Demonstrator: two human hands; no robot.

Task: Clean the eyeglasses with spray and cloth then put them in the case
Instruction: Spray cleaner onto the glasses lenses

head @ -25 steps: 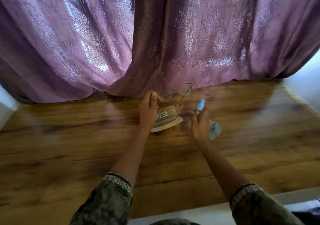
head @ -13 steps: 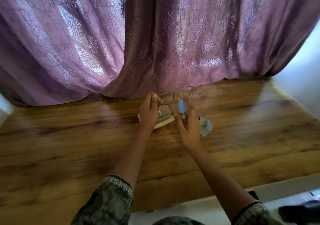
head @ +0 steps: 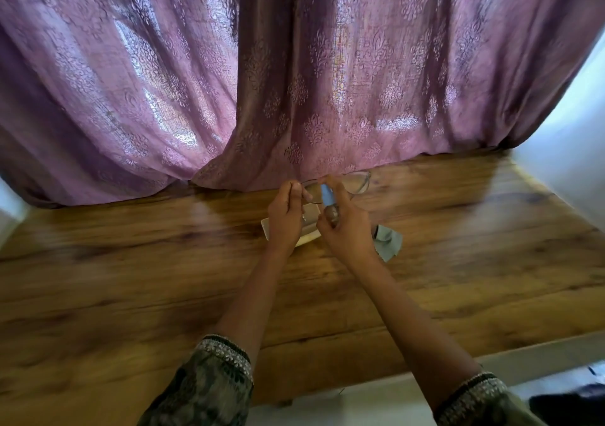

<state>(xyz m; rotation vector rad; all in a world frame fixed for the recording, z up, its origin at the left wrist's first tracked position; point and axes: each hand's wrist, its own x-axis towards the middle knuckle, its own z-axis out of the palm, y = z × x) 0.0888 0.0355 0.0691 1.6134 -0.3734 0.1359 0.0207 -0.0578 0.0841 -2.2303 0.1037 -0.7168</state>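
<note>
Eyeglasses (head: pixel 356 183) sit raised at frame centre, just before the curtain (head: pixel 294 81) hem, with the left hand (head: pixel 284 221) pinching their left rim. The right hand (head: pixel 347 234) is wrapped around a blue-capped spray bottle (head: pixel 327 196), upright against the lenses. A pale case (head: pixel 267 226) lies beneath both hands, and a grey cloth (head: pixel 390 242) lies just right of it. The wooden table (head: pixel 131 261) stretches broadly to both sides. Its near edge crosses the lower frame.

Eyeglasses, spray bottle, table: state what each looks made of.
The eyeglasses: clear lenses, glass or plastic, in a thin dark rim, likely metal. The spray bottle: see-through body, pale blue cap, probably plastic. The table: glossy top with brown grain, wood or laminate; cannot tell which.
</note>
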